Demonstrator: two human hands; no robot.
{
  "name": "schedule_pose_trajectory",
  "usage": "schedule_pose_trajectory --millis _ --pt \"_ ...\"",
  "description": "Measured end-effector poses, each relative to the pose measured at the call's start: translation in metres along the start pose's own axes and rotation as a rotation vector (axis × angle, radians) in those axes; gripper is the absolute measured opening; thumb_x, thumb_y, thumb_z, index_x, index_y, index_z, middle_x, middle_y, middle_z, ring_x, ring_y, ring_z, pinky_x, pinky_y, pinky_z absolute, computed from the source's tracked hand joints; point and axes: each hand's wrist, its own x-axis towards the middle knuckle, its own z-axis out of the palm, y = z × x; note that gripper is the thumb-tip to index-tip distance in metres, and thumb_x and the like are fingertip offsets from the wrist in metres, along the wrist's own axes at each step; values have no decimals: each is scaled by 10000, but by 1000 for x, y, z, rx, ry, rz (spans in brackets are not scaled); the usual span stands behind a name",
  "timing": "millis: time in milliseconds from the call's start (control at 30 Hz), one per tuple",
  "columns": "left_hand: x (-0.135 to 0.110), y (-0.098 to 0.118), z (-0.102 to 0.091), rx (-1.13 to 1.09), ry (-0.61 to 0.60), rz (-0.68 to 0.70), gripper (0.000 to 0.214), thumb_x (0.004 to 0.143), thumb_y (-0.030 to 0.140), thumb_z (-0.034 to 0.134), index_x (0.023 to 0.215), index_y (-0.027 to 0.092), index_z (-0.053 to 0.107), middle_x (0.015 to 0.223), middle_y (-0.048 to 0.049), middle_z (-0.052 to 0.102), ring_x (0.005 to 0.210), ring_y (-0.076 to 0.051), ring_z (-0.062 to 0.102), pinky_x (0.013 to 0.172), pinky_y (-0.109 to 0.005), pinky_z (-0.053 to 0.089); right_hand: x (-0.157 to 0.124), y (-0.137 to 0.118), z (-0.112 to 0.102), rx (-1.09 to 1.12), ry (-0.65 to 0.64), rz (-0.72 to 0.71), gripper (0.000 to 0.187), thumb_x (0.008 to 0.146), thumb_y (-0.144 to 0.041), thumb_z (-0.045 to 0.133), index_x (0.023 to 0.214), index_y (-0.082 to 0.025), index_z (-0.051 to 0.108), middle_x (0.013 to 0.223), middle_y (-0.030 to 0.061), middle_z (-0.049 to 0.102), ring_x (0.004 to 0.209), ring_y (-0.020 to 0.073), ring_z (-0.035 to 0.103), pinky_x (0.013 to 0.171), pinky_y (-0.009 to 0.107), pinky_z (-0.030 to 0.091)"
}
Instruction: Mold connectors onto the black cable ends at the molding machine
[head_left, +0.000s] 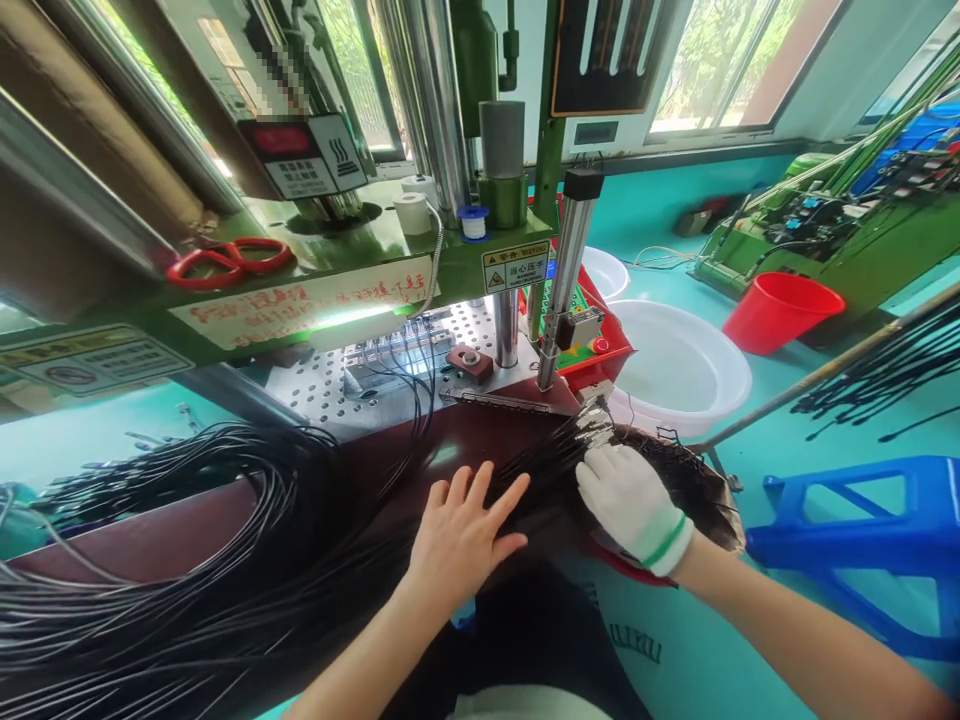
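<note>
My left hand (459, 535) is bare, its fingers spread over a run of black cables on the dark red worktop (487, 435). My right hand (630, 500) wears a white knitted glove with a green cuff. Its fingers curl at the end of a bundle of black cables (544, 450), by the silvery cable ends (595, 420); the fingertips are hidden. More cables lead from a lit metal mould (409, 362) on the perforated press plate. A large coil of black cables (255, 500) lies at the left.
Green press columns and red-handled scissors (229, 262) stand ahead. A brown block with a knob (470, 362) sits on the plate. To the right are a container of black scraps (694, 480), a white tub (679, 360), a red bucket (784, 312) and a blue stool (862, 540).
</note>
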Motion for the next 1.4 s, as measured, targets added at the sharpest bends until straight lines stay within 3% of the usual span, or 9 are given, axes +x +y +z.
schedule_pose_trajectory --millis 167,267,367,633,767,1000,1233,1333,1400 --pt "-6 1 1 -83 26 237 484 870 401 402 1331 273 328 1365 -72 398 1262 -249 313 977 -476 286 1 19 -16 150 -118 -42 174 808 -154 483 668 -175 583 687 48 559 646 173 501 634 322 346" --pt "-8 0 4 -94 56 319 422 904 219 336 1325 215 328 1379 -50 384 1285 -181 295 1017 -413 274 6 22 -24 227 52 13 226 848 -218 433 973 -161 612 966 97 608 911 215 532 780 358 395" --pt "-11 -2 7 -107 76 349 411 889 168 359 1299 200 364 1387 -52 371 1272 -180 323 1017 -368 288 6 10 -16 280 117 -86 345 850 -244 430 1164 -144 531 1188 123 536 1130 253 429 943 445 331" --pt "-13 2 7 -189 165 194 323 886 238 395 1195 176 468 1249 -81 515 1165 -212 437 946 -407 335 -1 -15 16 456 230 5 231 845 -173 450 1021 -140 596 1021 102 589 991 219 479 870 402 376" --pt "-30 -12 -5 -157 210 37 278 879 215 408 1131 175 520 1049 -80 610 977 -198 530 829 -371 385 27 -6 6 341 86 -67 243 852 -155 448 1046 -175 594 959 77 580 869 198 470 779 349 372" --pt "-91 -54 -16 -43 148 -230 214 888 223 396 962 166 588 898 -59 613 810 -164 525 714 -314 393 70 2 -13 133 -120 -414 101 769 -139 532 683 -174 573 714 47 558 759 207 475 696 345 296" --pt "-115 -72 -20 -30 123 -290 227 889 260 397 843 165 597 818 -46 593 756 -155 513 695 -301 373 65 -10 -22 120 -216 -357 49 742 -178 515 743 -186 563 711 31 555 634 185 517 571 304 296" --pt "-128 -81 -23 -53 95 -264 212 862 327 453 911 167 583 882 -57 583 786 -165 511 715 -309 368 61 -11 -21 179 -321 -319 124 773 -184 445 803 -202 564 726 8 565 536 139 532 490 276 283" --pt "-138 -85 -25 -67 71 -234 275 822 379 510 999 172 556 938 -68 570 828 -182 507 736 -320 366 64 -7 -22 186 -292 -342 176 823 -229 399 805 -216 573 713 5 572 515 138 544 465 278 285"
